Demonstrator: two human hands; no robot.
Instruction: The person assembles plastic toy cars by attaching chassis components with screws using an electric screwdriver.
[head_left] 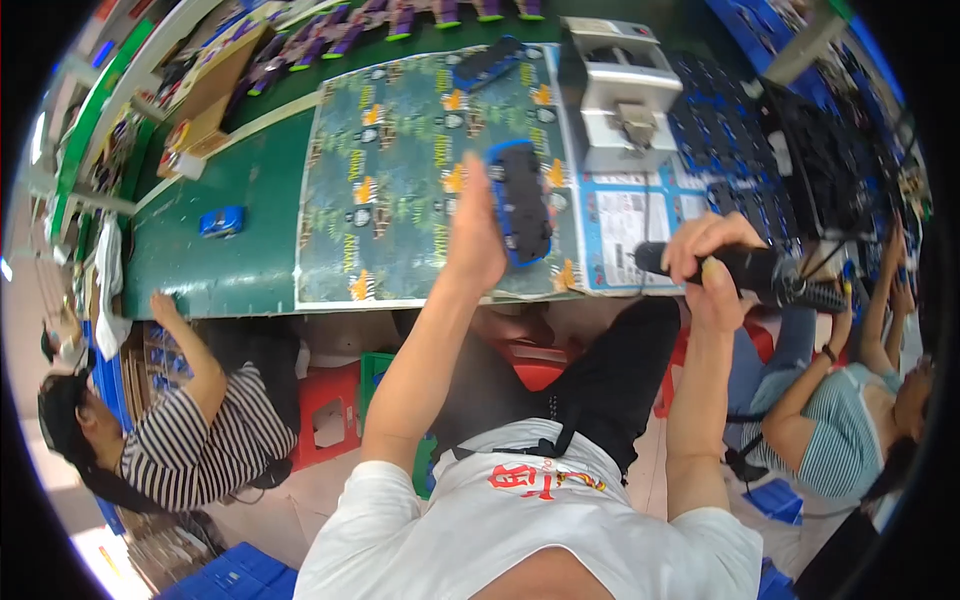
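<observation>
My left hand (477,240) is closed round a blue toy car (522,205) above the patterned mat. The car's black underside faces up, and most of my fingers are hidden beneath it. To the right, my right hand (712,258) grips a black electric screwdriver (760,270), which lies nearly level over the table's front edge with its narrower end toward the left. The screwdriver and the car are apart. Just beyond the right hand stands a silver screw feeder (632,115). Another toy car (488,63) rests underside up at the mat's far edge.
A blue car (221,221) sits on the green tabletop (262,200) at left. Many blue-and-black car parts (715,125) and a black bin (825,165) are at right. Purple toys line the back. Co-workers sit on both sides, one in a striped shirt (190,445) at left.
</observation>
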